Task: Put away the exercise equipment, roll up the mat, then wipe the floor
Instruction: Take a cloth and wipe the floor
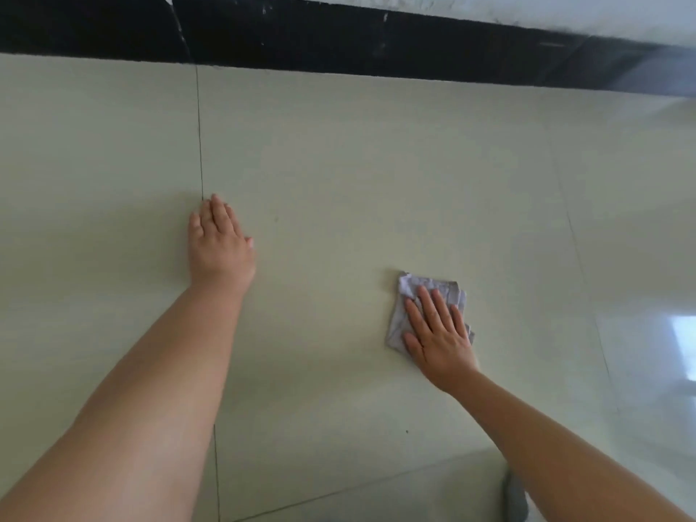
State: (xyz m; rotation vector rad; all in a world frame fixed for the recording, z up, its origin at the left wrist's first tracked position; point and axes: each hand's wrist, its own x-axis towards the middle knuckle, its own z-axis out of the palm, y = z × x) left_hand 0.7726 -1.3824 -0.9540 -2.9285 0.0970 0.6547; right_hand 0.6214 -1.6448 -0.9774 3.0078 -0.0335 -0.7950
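Observation:
A pale grey folded cloth (410,292) lies flat on the glossy cream tiled floor (357,175), right of centre. My right hand (438,335) presses down on it with straight, spread fingers, covering its near right part. My left hand (218,244) rests flat on the bare floor to the left, fingers straight and together, beside a tile joint. The two hands are well apart. No mat or exercise equipment is in view.
A black skirting band (339,43) runs along the far edge of the floor under a white wall (527,9). Window light glares off the tiles at the right (681,333). A grey object (514,497) peeks from behind my right forearm.

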